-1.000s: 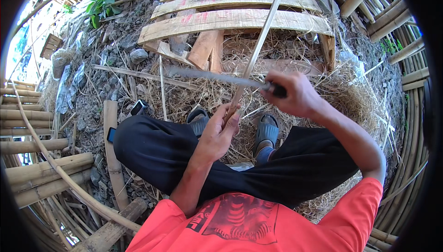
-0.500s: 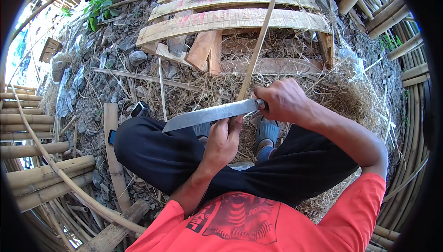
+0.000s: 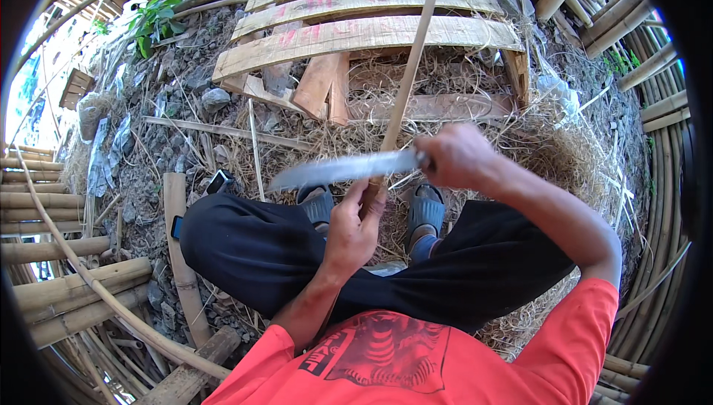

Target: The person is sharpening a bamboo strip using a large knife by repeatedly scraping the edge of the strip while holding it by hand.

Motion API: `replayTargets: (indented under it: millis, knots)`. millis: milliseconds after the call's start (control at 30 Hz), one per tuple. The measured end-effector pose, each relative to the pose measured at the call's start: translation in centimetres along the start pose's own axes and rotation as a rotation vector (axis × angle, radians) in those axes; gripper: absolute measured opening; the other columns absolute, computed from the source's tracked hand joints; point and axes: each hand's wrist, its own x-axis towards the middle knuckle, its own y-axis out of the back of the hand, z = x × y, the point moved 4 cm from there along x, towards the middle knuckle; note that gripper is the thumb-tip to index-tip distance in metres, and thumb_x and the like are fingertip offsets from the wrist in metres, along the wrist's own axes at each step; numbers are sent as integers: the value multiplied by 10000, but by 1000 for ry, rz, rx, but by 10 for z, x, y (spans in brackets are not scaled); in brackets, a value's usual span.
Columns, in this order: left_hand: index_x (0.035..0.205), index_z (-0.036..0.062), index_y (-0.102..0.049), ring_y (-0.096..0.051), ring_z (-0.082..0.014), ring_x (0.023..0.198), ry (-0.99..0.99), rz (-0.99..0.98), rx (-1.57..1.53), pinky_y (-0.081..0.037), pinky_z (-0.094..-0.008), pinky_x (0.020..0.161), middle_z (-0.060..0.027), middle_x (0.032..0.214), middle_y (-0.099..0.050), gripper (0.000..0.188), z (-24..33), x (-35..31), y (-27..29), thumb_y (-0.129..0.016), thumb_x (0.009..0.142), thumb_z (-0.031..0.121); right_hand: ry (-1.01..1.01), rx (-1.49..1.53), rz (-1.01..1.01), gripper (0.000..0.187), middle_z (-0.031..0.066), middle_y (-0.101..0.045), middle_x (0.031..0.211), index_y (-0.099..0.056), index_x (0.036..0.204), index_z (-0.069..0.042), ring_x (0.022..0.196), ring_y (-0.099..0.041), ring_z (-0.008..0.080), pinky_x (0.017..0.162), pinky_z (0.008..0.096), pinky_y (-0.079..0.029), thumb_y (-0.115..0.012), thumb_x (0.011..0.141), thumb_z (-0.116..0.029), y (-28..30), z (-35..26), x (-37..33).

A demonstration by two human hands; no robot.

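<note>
While my left hand (image 3: 353, 234) grips the near end of a pale strip (image 3: 409, 78), my right hand (image 3: 460, 157) clenches a knife (image 3: 334, 170) across it; if the knife skidded nearer, it could cut my left hand. Beyond stands a slatted frame (image 3: 371, 37).

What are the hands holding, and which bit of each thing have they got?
The right hand grips the knife by its handle. The left hand holds the strip by the end nearer the person.

This seems to be a rough outdoor work place: stony earth ground (image 3: 141, 186) with curled shavings (image 3: 568, 160), a slatted wooden frame (image 3: 356, 36) at its far edge, bamboo poles (image 3: 82, 281) along both side edges.
</note>
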Motion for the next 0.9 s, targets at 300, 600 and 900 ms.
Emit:
replayTargets:
  millis: [300, 600, 900]
  knots:
    - [1083, -13, -639, -421, -41, 645, 98, 0, -47, -361, -246, 565, 36, 741, -532, 243, 6, 0, 5, -621, 1016, 220, 96, -26, 88, 179, 104, -614, 577, -666, 826, -118, 549, -641, 346, 513, 469, -498, -738, 686, -204, -11, 1, -6]
    - [1090, -33, -638, -459, -82, 668, 36, 2, 46, -418, -278, 613, 1, 730, -553, 290, 8, -4, 9, -605, 1025, 248, 119, -46, 147, 175, 70, -633, 608, -659, 821, -132, 564, -654, 302, 499, 438, -495, -742, 675, -183, -8, 10, -6]
    - [1165, -31, -605, -458, -42, 686, 105, 8, -80, -401, -233, 599, 26, 767, -564, 300, 23, -8, 16, -601, 1027, 235, -246, -84, 289, 117, 113, -682, 667, -707, 865, -102, 606, -696, 281, 578, 421, -574, -620, 858, -180, 36, 73, -9]
